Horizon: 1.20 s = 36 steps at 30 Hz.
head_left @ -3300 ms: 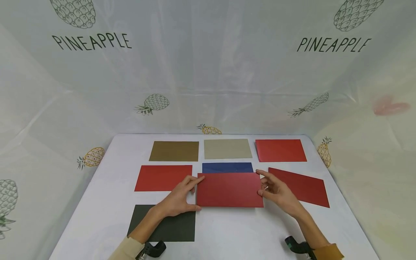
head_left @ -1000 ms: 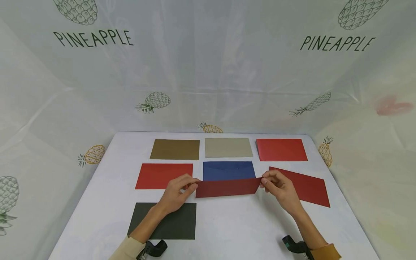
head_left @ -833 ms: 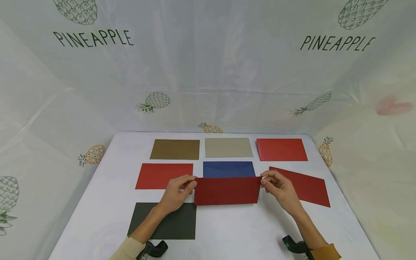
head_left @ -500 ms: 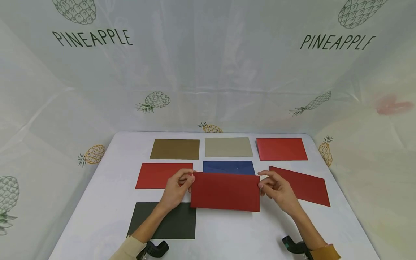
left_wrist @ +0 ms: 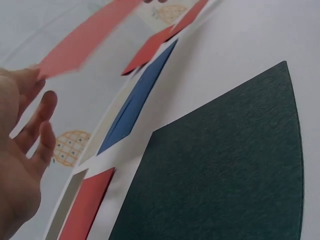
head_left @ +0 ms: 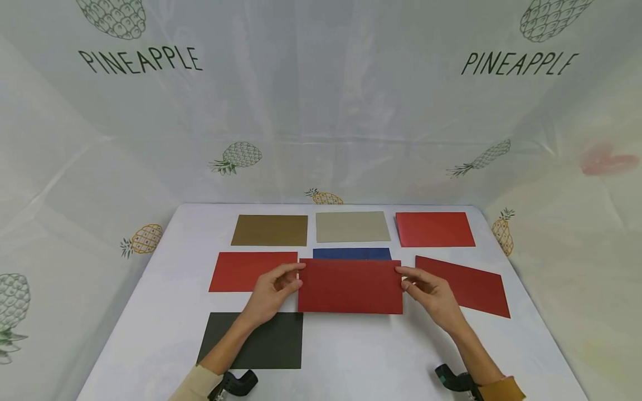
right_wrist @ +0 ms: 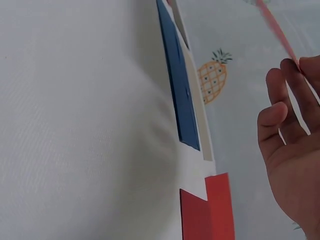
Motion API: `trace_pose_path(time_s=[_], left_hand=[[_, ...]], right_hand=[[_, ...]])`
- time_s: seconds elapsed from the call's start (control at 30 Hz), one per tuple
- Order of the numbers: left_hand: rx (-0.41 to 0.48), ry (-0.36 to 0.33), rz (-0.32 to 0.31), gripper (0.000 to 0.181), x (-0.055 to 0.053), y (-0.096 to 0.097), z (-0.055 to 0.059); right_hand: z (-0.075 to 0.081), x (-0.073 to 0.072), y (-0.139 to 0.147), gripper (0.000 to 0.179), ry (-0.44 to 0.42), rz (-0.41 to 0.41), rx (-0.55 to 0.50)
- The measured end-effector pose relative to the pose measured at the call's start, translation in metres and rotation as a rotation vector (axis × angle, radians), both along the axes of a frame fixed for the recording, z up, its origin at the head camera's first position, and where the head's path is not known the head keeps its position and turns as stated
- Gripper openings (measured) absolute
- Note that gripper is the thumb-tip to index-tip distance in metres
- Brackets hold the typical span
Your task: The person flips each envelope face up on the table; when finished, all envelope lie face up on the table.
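Both hands hold a flat red card [head_left: 350, 287] above the white table, its broad face towards the head camera. My left hand [head_left: 271, 292] pinches the card's left edge between thumb and fingers. At the right edge, my right hand [head_left: 428, 289] pinches near the upper corner. In the left wrist view the card [left_wrist: 85, 42] slants away from the left fingertips. The right wrist view shows it edge-on as a thin red strip [right_wrist: 280, 32] at the right fingertips. Behind it, a blue card [head_left: 351, 254] is partly hidden.
On the white table [head_left: 351, 356] lie a brown card [head_left: 269, 230], a beige card [head_left: 353, 227] and a bright red card [head_left: 434, 229] at the back. Another red card [head_left: 253, 271] is left, a dark red one [head_left: 462, 287] right. A dark green card [head_left: 271, 345] lies under the left forearm.
The held red card was tilted nearly edge-on a second ago, then swung up to face the camera. It now sits slightly higher and level, covering more of the blue card.
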<state>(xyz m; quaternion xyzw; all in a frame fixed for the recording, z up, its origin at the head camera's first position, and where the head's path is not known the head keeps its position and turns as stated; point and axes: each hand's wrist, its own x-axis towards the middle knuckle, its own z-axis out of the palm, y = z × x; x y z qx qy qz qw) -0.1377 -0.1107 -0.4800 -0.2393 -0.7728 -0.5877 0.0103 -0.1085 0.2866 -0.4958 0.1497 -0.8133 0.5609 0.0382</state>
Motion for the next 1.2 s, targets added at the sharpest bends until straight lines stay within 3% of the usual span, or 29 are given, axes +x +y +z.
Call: trace_pose_path(time_s=[0.1,0.2,0.37,0.6,0.77,1.0,1.2], left_hand=[[0.016,-0.003,-0.073,0.051,-0.002,-0.002,-0.001],[0.053,-0.031,-0.124,0.059,-0.005,-0.003,-0.01],[0.101,-0.077,-0.147,0.064,-0.013,-0.006,-0.031],[0.184,-0.093,-0.166,0.06,-0.015,-0.006,-0.034],[0.182,-0.068,-0.152,0.063,-0.014,-0.003,-0.03],[0.071,-0.005,-0.077,0.066,-0.009,0.004,-0.018],[0.021,0.045,0.009,0.044,-0.009,0.002,-0.027]], right_hand=[[-0.001,0.0,0.0,0.042,0.042,0.033,-0.001],[0.0,0.0,0.0,0.048,0.061,0.077,-0.007],[0.003,0.0,0.0,0.055,0.058,0.117,0.001],[-0.004,0.0,0.001,0.055,0.098,0.054,0.041],[-0.003,0.0,-0.001,0.048,0.105,0.034,0.007],[0.001,-0.002,-0.005,0.055,0.114,-0.028,-0.024],[0.019,0.006,-0.015,0.041,0.125,-0.095,0.038]])
